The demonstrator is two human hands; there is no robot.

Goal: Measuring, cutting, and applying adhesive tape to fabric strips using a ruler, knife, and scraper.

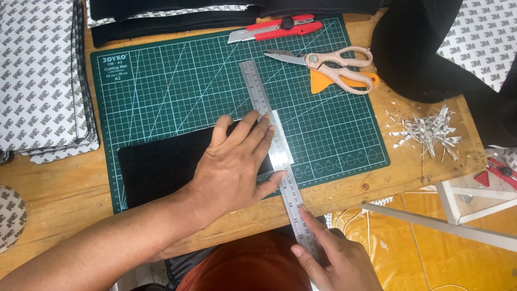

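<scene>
While both hands work at the bench: a steel ruler lies slantwise across a green cutting mat, its near end jutting past the wooden table edge
Ruler: long, narrow, bright metal with fine graduations along both edges, running from mid-mat toward the person's lap
Left hand: the left hand lies flat and spread, palm down, fingertips pressing the ruler and the black sheet beneath; it grips nothing
Right hand: the right hand pinches the ruler's near end, forefinger stretched along the metal, thumb below
Black sheet: dark, matte rectangle on the mat's lower left, its right edge meeting the ruler
White strip: a pale strip lies just beside the ruler's right edge
Behind: red utility knife, pink-handled scissors over an orange scraper
Right of the mat: white paper trimmings on bare wood
Left: stacked printed backing sheets
</scene>
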